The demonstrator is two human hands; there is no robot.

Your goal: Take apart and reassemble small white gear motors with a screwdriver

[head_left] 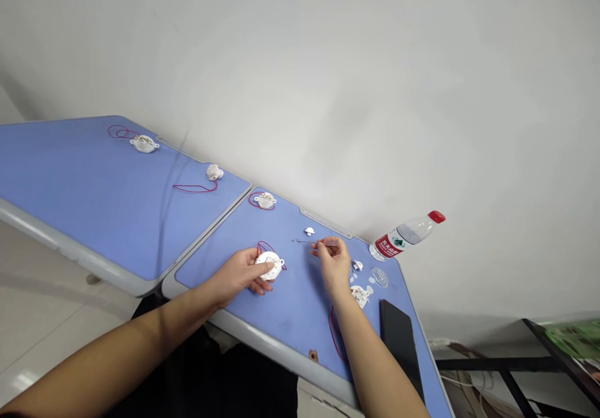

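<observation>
My left hand (244, 272) is closed on a round white disc (269, 266) with a red cord, its thumb lying across the face. My right hand (334, 262) pinches a thin metal tool (307, 241) whose tip points left, above and to the right of the disc, not touching it. A small white cap-like piece (309, 231) lies just beyond the tool. Another small white piece (357, 265), a clear round cover (379, 277) and a white disc part (360, 295) lie right of my right wrist.
Discs with red cords lie at the back (265, 200) and on the left table (144, 144). A water bottle (405, 237) stands at the right back corner. A black phone (400, 340) lies by my right forearm. A gap separates the two blue tables.
</observation>
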